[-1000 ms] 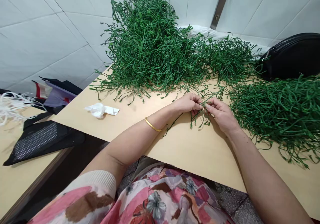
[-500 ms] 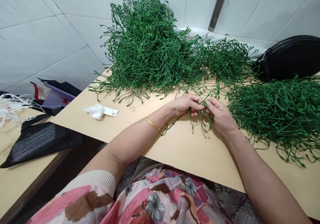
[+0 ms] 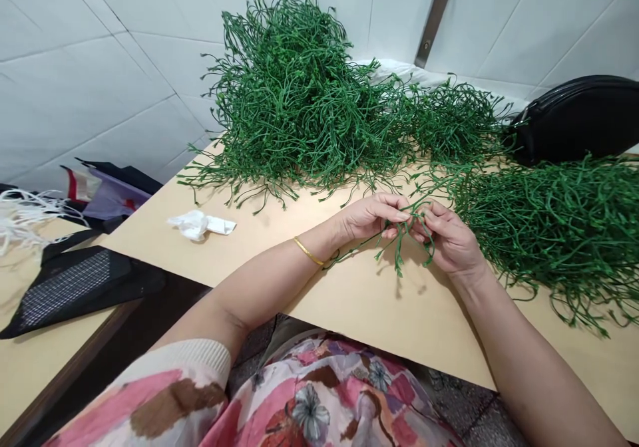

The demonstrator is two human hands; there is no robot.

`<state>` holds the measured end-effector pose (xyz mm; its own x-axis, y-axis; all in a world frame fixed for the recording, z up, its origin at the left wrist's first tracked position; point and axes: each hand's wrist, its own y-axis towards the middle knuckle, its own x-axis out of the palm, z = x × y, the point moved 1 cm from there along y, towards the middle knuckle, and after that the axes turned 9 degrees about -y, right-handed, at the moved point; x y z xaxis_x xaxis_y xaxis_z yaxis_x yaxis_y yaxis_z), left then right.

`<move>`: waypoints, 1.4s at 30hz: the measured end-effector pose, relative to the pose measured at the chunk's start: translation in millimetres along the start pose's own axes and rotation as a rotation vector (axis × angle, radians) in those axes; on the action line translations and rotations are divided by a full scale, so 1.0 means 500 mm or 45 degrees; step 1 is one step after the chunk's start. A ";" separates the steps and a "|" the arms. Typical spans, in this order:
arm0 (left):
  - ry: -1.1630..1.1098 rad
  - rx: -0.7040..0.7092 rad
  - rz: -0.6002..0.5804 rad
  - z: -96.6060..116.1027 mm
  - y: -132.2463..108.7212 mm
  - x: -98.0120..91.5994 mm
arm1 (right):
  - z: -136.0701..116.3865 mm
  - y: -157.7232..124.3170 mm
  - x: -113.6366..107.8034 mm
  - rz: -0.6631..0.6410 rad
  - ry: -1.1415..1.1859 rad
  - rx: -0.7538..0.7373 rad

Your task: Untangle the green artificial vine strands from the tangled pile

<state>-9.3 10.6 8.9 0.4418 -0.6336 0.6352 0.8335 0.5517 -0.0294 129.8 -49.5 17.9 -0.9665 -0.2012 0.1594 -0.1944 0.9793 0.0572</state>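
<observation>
Near the middle of the table [image 3: 299, 274], my left hand [image 3: 377, 217] pinches thin green plastic stems [image 3: 398, 251]. Close beside it, my right hand [image 3: 449, 234] has its fingers closed on the same small bunch. Stem ends with little buds hang below the fingers and others stick out above them. Behind my hands rises a large pile of green stems [image 3: 299, 101], which runs on into a lower heap [image 3: 452, 121]. Another thick pile [image 3: 554, 227] lies just right of my right hand.
A crumpled white wrapper [image 3: 194, 224] lies left of my left forearm. A black bag [image 3: 584, 118] stands at the back right. On the left are a black mesh pouch [image 3: 70, 284], white cords [image 3: 30, 214] and a purple bag [image 3: 112, 194]. A tiled wall [image 3: 100, 88] closes the back.
My right hand has moved slightly right and down, turning a little. The stems between my hands have shifted, and the hanging ends now spread differently. Both hands still hold the bunch.
</observation>
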 end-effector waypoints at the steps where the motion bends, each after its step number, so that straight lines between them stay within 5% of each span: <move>1: 0.005 0.023 0.033 0.000 0.002 0.000 | 0.002 0.002 -0.003 0.021 -0.044 0.000; 9: 0.257 -0.026 0.196 -0.001 0.004 -0.002 | 0.030 0.017 -0.033 0.075 -0.591 0.002; 21: 0.021 -0.069 0.014 0.004 -0.026 0.044 | -0.023 -0.025 0.018 0.010 -0.051 0.026; 27: -0.114 -0.027 0.015 0.003 -0.023 0.065 | -0.070 -0.036 0.007 0.121 0.048 -0.296; 34: 0.187 0.155 0.367 0.011 -0.006 0.037 | -0.046 -0.006 -0.048 0.492 -0.184 -0.077; 37: 0.322 0.172 0.475 0.017 -0.008 0.025 | -0.029 -0.003 -0.051 0.607 -0.428 -0.126; 42: 0.476 0.158 0.449 0.005 -0.006 0.021 | -0.009 0.000 -0.025 0.435 -0.915 -0.225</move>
<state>-7.8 3.6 17.7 0.7955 -0.5354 0.2836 0.5771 0.8122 -0.0854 142.9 -46.8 20.5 -0.8508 0.2313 -0.4718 0.1019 0.9535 0.2837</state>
